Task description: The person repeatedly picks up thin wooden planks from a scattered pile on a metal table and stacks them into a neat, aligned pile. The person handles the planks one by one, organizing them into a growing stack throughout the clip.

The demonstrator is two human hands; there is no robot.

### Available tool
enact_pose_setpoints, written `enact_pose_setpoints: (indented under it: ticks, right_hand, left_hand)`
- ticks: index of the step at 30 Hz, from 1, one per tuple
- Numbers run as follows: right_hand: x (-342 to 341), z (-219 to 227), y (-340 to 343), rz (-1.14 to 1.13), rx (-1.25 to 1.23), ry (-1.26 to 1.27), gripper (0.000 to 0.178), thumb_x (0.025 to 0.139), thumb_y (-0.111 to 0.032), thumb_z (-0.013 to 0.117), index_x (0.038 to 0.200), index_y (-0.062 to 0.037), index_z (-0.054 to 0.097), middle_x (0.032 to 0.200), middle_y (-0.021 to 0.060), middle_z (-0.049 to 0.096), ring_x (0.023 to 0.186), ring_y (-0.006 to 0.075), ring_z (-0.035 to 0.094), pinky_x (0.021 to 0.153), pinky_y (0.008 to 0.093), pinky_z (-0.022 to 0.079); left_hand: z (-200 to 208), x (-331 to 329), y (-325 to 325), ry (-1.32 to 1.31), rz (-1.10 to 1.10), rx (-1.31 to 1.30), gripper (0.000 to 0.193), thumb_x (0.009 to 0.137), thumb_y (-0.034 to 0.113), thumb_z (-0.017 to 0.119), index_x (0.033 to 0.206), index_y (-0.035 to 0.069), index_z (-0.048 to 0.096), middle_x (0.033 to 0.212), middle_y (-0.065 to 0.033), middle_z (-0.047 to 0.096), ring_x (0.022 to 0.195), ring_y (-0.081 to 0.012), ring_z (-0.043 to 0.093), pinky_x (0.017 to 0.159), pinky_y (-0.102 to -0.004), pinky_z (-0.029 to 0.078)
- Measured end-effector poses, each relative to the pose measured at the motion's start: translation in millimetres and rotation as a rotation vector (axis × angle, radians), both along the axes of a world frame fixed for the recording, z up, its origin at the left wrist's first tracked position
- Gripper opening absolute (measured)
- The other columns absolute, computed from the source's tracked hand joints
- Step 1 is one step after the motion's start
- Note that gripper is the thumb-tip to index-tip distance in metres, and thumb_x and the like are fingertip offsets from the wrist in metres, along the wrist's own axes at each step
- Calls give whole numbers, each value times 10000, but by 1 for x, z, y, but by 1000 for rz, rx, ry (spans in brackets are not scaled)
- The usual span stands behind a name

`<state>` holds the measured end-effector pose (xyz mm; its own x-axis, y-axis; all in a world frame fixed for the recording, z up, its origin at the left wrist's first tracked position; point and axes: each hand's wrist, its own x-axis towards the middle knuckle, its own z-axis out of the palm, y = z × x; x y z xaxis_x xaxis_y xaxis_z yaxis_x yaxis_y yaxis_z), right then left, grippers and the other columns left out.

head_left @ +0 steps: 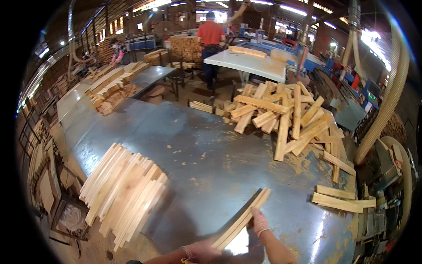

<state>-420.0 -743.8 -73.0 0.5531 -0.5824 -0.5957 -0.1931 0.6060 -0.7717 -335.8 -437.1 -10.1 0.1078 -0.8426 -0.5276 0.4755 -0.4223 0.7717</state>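
Two narrow wooden strips (244, 216), side by side, slant up and to the right above the metal tabletop (193, 145). At their lower end my left hand (205, 250) is closed around them. Further up, my right hand (260, 221) grips the same strips from the right side, its fingers partly hidden behind the wood. To the left, a neat stack of pale wooden strips (125, 189) lies along the table's edge. On the far right of the table a loose, jumbled heap of wooden pieces (285, 112) spreads out, with sawdust around it.
A few separate boards (336, 200) lie at the right edge. Another wood pile (112, 88) sits at the far left. Beyond the table, a person in a red shirt (211, 33) stands by a white-topped table (250, 64). A thick ribbed hose (387, 105) hangs at the right.
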Motion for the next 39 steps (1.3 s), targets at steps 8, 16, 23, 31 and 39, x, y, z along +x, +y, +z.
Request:
enact_pose_setpoints:
  ticks: [8, 16, 23, 31, 39]
  right_hand:
    - [42, 1, 172, 521, 17, 96, 518, 1042, -407, 676, 1411, -54, 589, 1064, 64, 714, 890, 172, 668, 762, 334, 566]
    - [99, -10, 240, 895, -388, -42, 508, 1006, -373, 651, 1401, -62, 577, 925, 87, 677, 810, 224, 651, 723, 370, 523]
    - [7, -2, 125, 464, -1350, 580, 676, 897, -383, 698, 1432, 0, 547, 1406, 262, 602, 1338, 459, 517, 1163, 548, 386]
    - [-74, -92, 117, 313, -1534, 866, 742, 965, -479, 627, 1537, -21, 512, 1588, 246, 499, 1494, 482, 388, 1247, 624, 257]
    - [-76, -80, 123, 331, -1601, 885, 689, 1035, -479, 582, 1547, -20, 543, 1548, 267, 543, 1461, 479, 440, 1236, 614, 299]
  left_hand:
    - [60, 18, 115, -606, -165, 411, 902, 840, 339, 824, 1575, 76, 371, 1027, -169, 686, 930, -325, 739, 766, -447, 595]
    - [-13, 54, 116, -1291, 150, 657, 617, 870, 351, 745, 1356, 39, 529, 1200, -212, 693, 1081, -392, 712, 940, -550, 542]
    - [-25, 118, 217, -2073, 283, 736, 545, 878, 233, 622, 1398, 71, 585, 1304, -172, 602, 1298, -365, 547, 1062, -550, 444]
    - [-24, 188, 149, -1917, 266, 617, 760, 767, 351, 794, 1426, 75, 535, 1389, -151, 542, 1350, -381, 485, 1129, -574, 380]
    - [-19, 190, 146, -1909, 243, 624, 768, 744, 369, 811, 1399, 77, 537, 1396, -148, 530, 1364, -368, 470, 1100, -535, 398]
